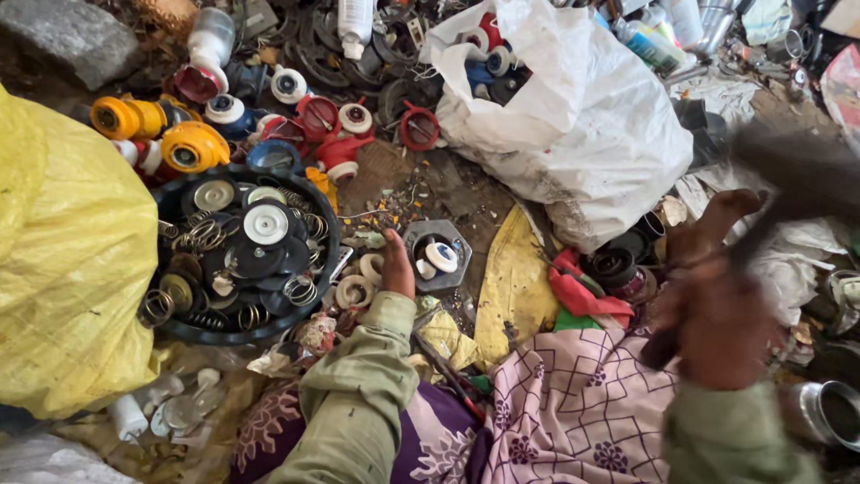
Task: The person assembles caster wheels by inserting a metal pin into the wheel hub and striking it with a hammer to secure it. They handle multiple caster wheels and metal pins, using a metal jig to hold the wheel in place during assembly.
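now the left hand (398, 265) presses, fingers hidden, against a grey hexagonal block (436, 255) holding a white round cap (441, 256); left of it a black basin (244, 254) brims with springs and discs. the right hand (717, 323), blurred, clenches a dark tool (770, 215).

A big white sack (573, 116) slumps far right of centre, open at its top, with red and blue caps showing inside. A yellow sack (67, 269) bulges at my left. Far off, a white bottle (356, 25) stands; a green-labelled bottle (647, 43) lies at far right.
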